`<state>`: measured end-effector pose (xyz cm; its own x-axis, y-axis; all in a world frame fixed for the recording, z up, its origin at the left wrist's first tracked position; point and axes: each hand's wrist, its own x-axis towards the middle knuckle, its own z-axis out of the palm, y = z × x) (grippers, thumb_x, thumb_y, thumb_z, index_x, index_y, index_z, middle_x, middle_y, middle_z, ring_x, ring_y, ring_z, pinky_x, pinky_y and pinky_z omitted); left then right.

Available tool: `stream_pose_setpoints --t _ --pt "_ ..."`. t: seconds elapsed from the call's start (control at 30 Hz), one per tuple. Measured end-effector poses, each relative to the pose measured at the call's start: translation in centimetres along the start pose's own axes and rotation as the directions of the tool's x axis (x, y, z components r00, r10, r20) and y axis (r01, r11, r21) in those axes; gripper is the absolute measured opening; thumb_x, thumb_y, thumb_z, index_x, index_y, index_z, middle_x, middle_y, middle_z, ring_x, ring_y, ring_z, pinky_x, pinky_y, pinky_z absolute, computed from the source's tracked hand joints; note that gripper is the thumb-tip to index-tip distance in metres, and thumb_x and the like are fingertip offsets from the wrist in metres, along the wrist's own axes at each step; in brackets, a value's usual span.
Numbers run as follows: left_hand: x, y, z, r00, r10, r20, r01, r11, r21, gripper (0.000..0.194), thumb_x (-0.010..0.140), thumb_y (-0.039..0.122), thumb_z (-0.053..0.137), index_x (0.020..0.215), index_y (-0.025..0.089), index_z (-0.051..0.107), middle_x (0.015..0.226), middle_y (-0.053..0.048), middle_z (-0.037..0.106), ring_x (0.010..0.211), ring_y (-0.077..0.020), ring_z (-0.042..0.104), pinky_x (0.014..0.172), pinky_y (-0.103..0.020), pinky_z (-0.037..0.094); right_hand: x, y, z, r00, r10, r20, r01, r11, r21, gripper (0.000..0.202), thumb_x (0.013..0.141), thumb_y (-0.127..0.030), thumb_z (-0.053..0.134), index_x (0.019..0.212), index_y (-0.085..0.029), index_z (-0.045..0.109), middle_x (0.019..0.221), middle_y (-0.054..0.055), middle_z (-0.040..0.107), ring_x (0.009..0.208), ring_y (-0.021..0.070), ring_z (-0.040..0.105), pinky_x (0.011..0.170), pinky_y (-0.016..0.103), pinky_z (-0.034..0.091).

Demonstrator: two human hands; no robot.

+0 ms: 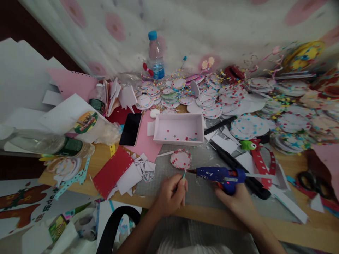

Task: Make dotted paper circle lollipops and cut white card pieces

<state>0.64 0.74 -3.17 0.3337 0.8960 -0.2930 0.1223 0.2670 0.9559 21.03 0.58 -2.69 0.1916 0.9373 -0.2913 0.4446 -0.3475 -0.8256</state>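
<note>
Pinched in my left hand [173,194] is a thin pale-blue stick [184,174], its upper end close to the glue gun's nozzle. My right hand [237,203] is wrapped round the handle of a blue glue gun [215,174], which points left and shows a small red light; a pale glue stick comes out of its back. Just beyond the nozzle lies a small white paper disc [181,159] edged with red dots. Behind the disc stands an open white box [179,128] with a few small red stars inside.
A black phone [130,129] and red card [113,173] lie left. Many decorated discs [209,100] are piled at the back beside an upright water bottle [156,60]. Black tools [230,158], paper scraps and scissors [314,183] lie right.
</note>
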Motion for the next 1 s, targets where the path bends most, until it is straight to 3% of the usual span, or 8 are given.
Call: stream_pose_setpoints --t 0.83,1.0 --pt "-0.05 -0.15 -0.03 1.000 -0.007 -0.010 0.007 1.000 -0.018 0.039 0.096 0.050 0.035 0.072 0.020 0.045 0.040 0.008 0.042 0.032 -0.0066 0.037 0.039 -0.017 0.029 -0.42 -0.68 0.12 0.998 0.031 -0.062 -0.030 0.999 0.022 0.016 0.063 -0.038 0.057 0.065 -0.022 0.053 0.052 -0.003 0.050 0.049 0.0126 0.042 0.047 0.023 0.038" --pt "0.00 0.00 0.09 1.000 0.003 -0.029 -0.004 1.000 -0.027 0.041 0.094 0.053 0.036 0.071 0.020 0.045 0.039 0.008 0.040 0.032 -0.0067 0.036 0.038 -0.017 0.028 -0.03 -0.01 0.04 1.000 -0.007 0.010 0.007 1.000 0.010 0.016 0.062 -0.037 0.057 0.061 -0.021 0.052 0.050 -0.003 0.048 0.048 0.0124 0.041 0.045 0.024 0.036"
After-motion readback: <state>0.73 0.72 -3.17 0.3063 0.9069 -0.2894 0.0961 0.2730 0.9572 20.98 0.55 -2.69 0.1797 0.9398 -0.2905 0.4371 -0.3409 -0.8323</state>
